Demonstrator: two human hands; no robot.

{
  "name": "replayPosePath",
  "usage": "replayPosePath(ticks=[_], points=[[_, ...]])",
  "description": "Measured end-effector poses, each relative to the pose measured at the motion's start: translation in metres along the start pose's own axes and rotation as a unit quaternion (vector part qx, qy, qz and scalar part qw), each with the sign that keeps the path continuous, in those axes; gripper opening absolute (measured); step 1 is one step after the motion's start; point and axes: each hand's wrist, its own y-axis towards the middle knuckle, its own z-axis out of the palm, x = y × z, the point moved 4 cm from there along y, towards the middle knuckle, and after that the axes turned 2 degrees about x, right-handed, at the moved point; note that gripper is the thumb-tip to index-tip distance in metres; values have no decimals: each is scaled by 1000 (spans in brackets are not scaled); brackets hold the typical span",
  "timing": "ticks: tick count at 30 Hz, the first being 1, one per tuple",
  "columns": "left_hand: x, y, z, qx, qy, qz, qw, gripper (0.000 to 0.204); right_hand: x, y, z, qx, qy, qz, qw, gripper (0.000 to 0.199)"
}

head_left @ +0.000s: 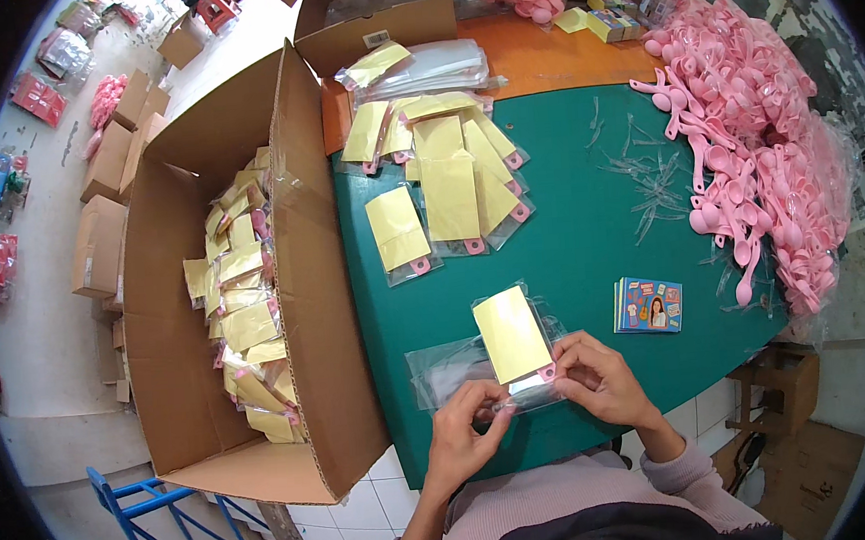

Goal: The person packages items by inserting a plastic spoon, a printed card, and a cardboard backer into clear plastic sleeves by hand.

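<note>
Yellow plain-faced card (513, 337) in clear bag (536, 397), both hands (467, 430) (604, 384) pinching its near end, illustrated blue cards (648, 305) nearby

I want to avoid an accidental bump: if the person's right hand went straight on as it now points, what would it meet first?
The right hand would likely first meet the pink handle end at the lower corner of the bagged yellow card; whether its fingertips already touch it is unclear.
</note>
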Motion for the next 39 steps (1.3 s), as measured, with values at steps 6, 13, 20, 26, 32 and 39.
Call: replayPosePath(ticks=[6, 13, 20, 26, 32, 39], points=[[12, -1, 10, -70, -111, -66, 989, 10, -2, 1, 9, -88, 97, 120, 984, 11], [16, -4, 14, -121, -190, -79, 971, 18, -1, 4, 10, -142, 68, 111, 981, 13], [23, -9, 15, -82, -197, -66, 975, 19, 0, 4, 12, -127, 52, 88, 987, 12], [1, -8, 8, -61, -149, -70, 984, 41, 8, 5, 13, -97, 20, 82, 992, 32], [-38, 52, -24, -93, -21, 101, 990, 63, 43, 39, -9, -81, -47, -20, 995, 45], [-29, 62, -42, -107, 237, 170, 951, 50, 43, 22, -186, -256, -521, -30, 814, 30]])
